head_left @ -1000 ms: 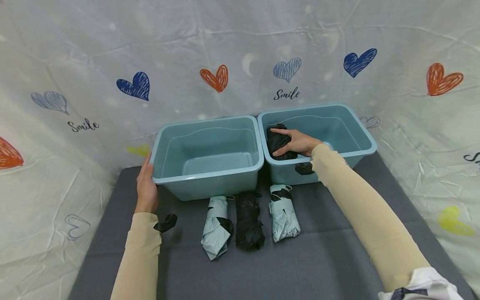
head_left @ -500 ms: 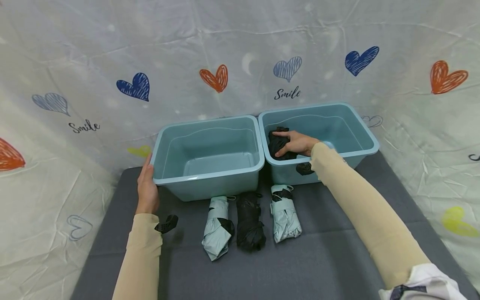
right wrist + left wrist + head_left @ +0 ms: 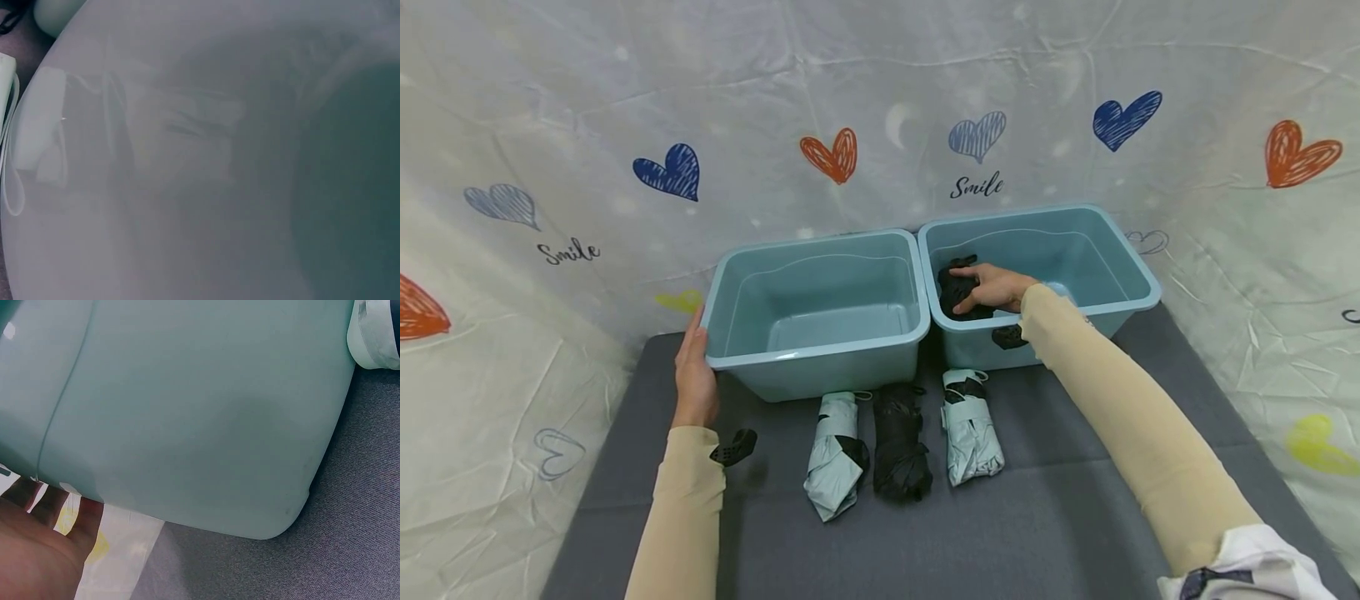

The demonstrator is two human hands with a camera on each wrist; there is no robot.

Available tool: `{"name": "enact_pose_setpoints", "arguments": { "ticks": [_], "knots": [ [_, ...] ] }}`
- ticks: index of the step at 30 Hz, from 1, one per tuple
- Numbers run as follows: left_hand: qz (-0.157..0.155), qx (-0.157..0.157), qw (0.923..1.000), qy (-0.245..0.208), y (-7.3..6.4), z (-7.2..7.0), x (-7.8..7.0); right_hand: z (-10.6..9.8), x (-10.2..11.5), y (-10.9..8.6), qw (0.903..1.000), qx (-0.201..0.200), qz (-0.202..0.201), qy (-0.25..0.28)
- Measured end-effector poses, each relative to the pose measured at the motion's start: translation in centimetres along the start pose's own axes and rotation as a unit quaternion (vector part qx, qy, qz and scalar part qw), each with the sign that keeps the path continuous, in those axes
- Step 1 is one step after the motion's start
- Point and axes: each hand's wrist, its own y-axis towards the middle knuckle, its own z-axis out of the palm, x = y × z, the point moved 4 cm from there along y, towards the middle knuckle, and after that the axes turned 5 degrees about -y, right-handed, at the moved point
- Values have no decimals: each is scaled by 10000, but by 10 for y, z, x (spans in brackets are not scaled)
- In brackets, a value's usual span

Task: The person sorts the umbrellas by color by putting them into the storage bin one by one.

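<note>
Evidently, in the head view, the step in hand is handling the black bundle [image 3: 953, 292] inside the right bin [image 3: 1030, 237], at three o'clock. The bundle lies at that bin's nine o'clock end. The right hand [image 3: 997, 287] reaches in, thumb and fingers set about the bundle, apparently gripping it. At eight o'clock the left hand [image 3: 696, 375] lies against the left bin [image 3: 820, 375], fingers straight. On the tabletop [image 3: 925, 550] lie a pale umbrella [image 3: 833, 458] at half past six, a black umbrella [image 3: 901, 442] at six and another pale umbrella [image 3: 972, 437] at five, all folded and untouched. In this inspector's judgement, the next move calls for a clean release if the bundle is settled, or a firmer hold if it is to be lifted.

Left wrist view: bin wall dominates; fingers at eight o'clock, slightly apart, against its edge.

Right wrist view: a hazy bin wall fills most; the right hand is out of sight, grip unconfirmed.
</note>
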Motion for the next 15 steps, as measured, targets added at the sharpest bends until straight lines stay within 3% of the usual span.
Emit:
{"name": "enact_pose_setpoints", "arguments": {
  "ticks": [15],
  "knots": [
    [115,-44,9999,19,-1,1,1,0,1,4,9994,-162,135,-263]
  ]
}}
